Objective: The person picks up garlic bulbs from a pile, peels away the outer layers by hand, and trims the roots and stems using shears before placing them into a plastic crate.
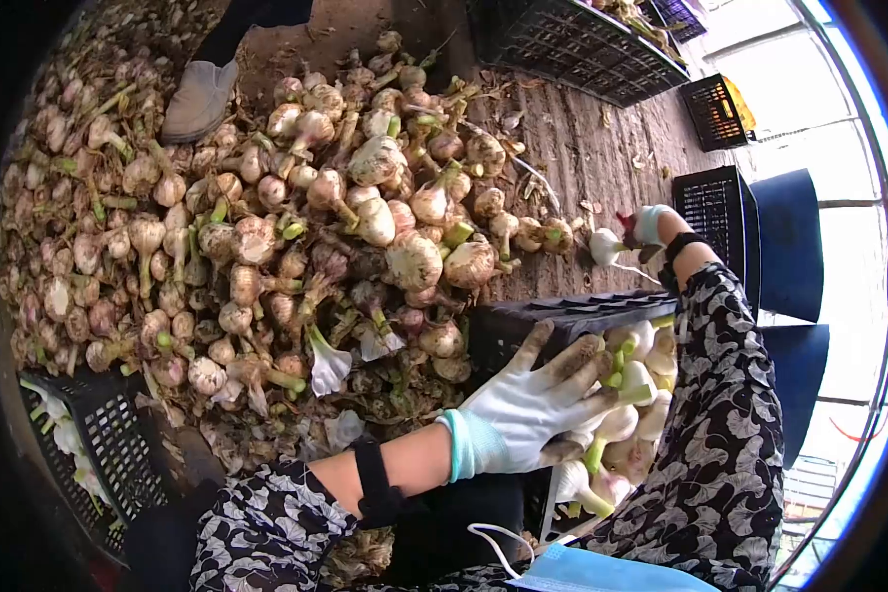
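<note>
My left hand [538,409], in a white glove with a teal cuff and dirty fingertips, lies with fingers spread over a black crate [562,316] of cleaned garlic [617,424]. It grips nothing. Farther off at the right, my gloved right hand [647,232] is curled closed beside a white garlic bulb [605,247]. Something small and red shows at its fingers, too small to make out. A large heap of untrimmed, soil-stained garlic [375,222] spreads to the left of both hands.
A shoe [199,99] of another person stands in the heap. Black crates [572,49] are at the top, another [715,212] beside blue containers [789,247] at right. A crate [118,444] of garlic is at lower left. A blue mask [612,570] hangs at the bottom.
</note>
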